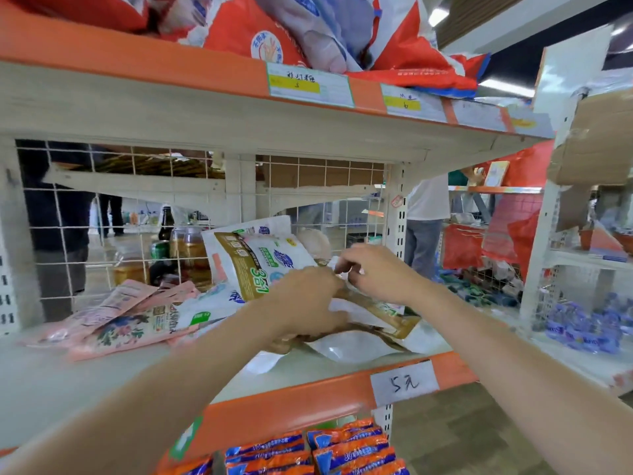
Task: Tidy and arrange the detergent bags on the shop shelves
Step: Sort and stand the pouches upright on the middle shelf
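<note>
Both my hands reach into the middle shelf (301,368). My left hand (308,303) grips a white and gold detergent bag (260,265) that stands tilted against the wire back. My right hand (373,272) pinches the same bag's right edge, fingers closed on it. More white and gold bags (363,341) lie flat under my hands. Pink detergent bags (116,320) lie spread on the shelf's left part.
Red and white bags (308,32) are heaped on the top shelf. Orange and blue packs (342,447) fill the shelf below. A wire grid (137,200) backs the shelf, with bottles and people behind it. Blue packs (589,323) sit on the neighbouring shelf at right.
</note>
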{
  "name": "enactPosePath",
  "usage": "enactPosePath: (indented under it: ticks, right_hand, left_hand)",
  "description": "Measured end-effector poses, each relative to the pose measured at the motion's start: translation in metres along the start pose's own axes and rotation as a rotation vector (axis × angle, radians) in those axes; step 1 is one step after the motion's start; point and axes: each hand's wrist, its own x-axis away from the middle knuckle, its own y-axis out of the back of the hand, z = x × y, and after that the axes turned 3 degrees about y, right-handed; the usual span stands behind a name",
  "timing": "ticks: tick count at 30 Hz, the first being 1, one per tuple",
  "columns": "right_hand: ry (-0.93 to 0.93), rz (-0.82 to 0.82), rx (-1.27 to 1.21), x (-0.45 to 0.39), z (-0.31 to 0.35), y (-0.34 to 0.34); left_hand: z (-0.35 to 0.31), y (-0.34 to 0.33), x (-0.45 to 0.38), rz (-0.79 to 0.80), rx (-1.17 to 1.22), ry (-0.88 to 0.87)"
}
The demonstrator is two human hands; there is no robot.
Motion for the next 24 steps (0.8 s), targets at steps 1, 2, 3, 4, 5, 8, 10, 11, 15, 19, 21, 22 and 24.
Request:
enactPosePath:
  ticks: [1,2,3,4,5,8,10,11,15,19,21,22,24]
  right_hand:
    - [0.054,0.000,0.021,-0.009,0.015,-0.005]
    - [0.103,0.002,0.053,-0.018,0.030,-0.009]
    - [0.146,0.014,0.087,-0.027,0.046,-0.014]
    - [0.191,0.027,0.122,-0.034,0.062,-0.019]
    - [0.243,0.032,0.145,-0.042,0.076,-0.024]
    - [0.351,0.063,0.114,-0.064,0.117,-0.042]
    - [0.390,0.084,0.092,-0.078,0.138,-0.055]
    - [0.399,0.109,0.092,-0.084,0.148,-0.062]
    - [0.386,0.278,0.127,-0.107,0.178,-0.087]
    - [0.316,0.397,0.216,-0.133,0.202,-0.115]
    - [0.315,0.412,0.269,-0.145,0.214,-0.127]
    - [0.322,0.416,0.282,-0.150,0.221,-0.134]
    - [0.320,0.419,0.264,-0.160,0.229,-0.155]
  left_hand:
    - [0.012,0.008,0.011,-0.067,0.019,0.046]
    - [0.026,0.016,0.024,-0.138,0.064,0.093]
    - [0.041,0.023,0.038,-0.203,0.117,0.137]
    - [0.058,0.029,0.052,-0.263,0.155,0.178]
    - [0.076,0.032,0.067,-0.306,0.169,0.228]
    - [0.132,0.029,0.108,-0.273,0.124,0.486]
    - [0.171,0.019,0.134,-0.203,0.050,0.666]
    - [0.191,0.013,0.146,-0.179,0.034,0.745]
    - [0.253,-0.008,0.181,0.017,0.065,1.029]
    - [0.269,-0.026,0.197,0.121,0.322,1.105]
    - [0.269,-0.024,0.201,-0.033,0.504,1.086]
    - [0.269,-0.020,0.203,-0.150,0.636,1.071]
    - [0.270,-0.015,0.206,-0.366,0.858,1.039]
